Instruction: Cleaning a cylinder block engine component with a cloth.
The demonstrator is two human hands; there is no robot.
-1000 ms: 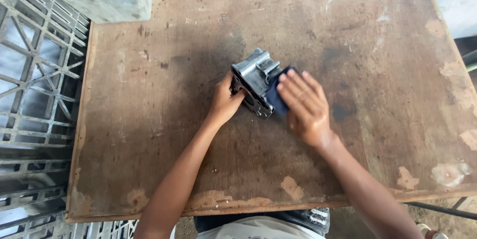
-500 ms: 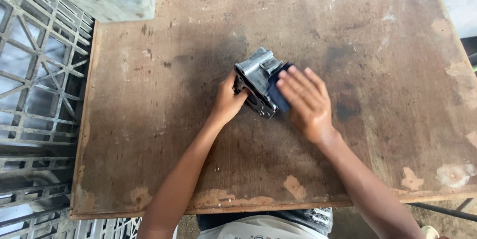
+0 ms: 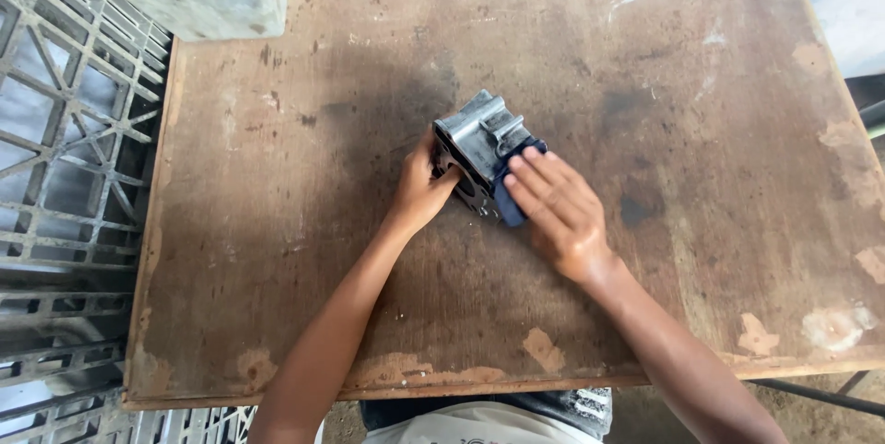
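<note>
— Premises type?
— A rough workshop. I work at a worn, oil-stained plywood table [image 3: 277,250]. Grey plastic crates [image 3: 64,177] stand left of it; a grimy tub [image 3: 217,12] of small tools sits on its far-left corner.

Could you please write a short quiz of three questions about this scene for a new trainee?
1. True or false: the left hand rests on the metal part.
2. What does the right hand press against the part? A) dark blue cloth B) a brush C) a hammer
3. Where does the pale tub stand on the wooden table?

Key: 1 true; 2 A; 3 at the far left corner.
</note>
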